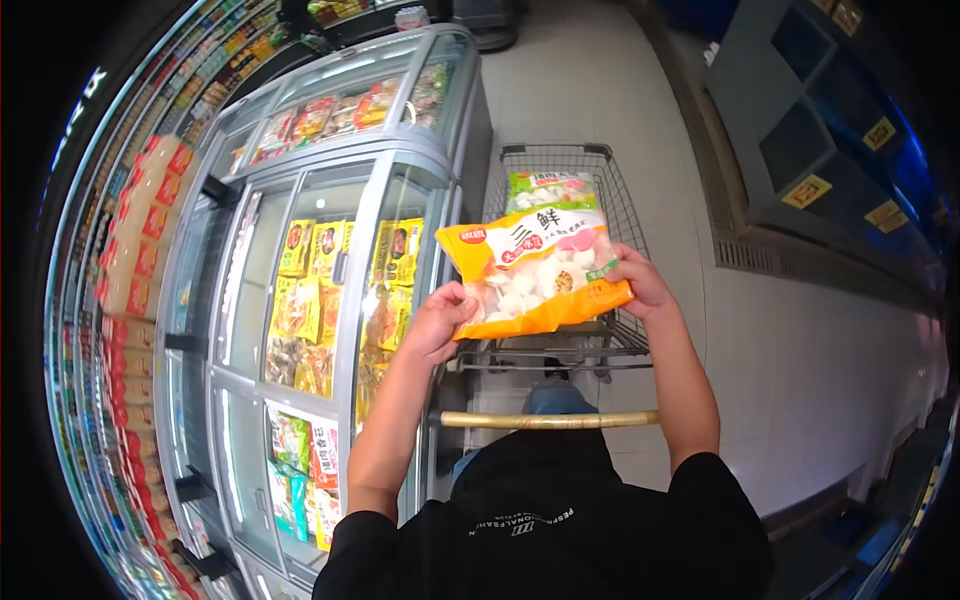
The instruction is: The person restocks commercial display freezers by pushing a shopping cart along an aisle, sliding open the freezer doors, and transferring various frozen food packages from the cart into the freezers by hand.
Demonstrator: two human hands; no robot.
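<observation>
Held out over the shopping cart (628,225) is an orange and white bag of frozen dumplings (537,275), its printed front turned up toward me. My left hand (440,322) pinches the bag's lower left edge. On the other side, my right hand (643,280) grips the right edge, with the thumb on the front. Behind the bag, a green and white food bag (550,188) lies in the cart, partly covered by the orange one. The cart's yellow handle bar (550,420) runs below my forearms, close to my body.
To the left stands a glass-topped freezer (370,190) with yellow bags (310,290) and other colourful packs inside. Large red-capped bottles (150,230) line its far side, before long shelves (75,330). Grey cabinets (810,110) with yellow labels stand right of the tiled floor (670,130).
</observation>
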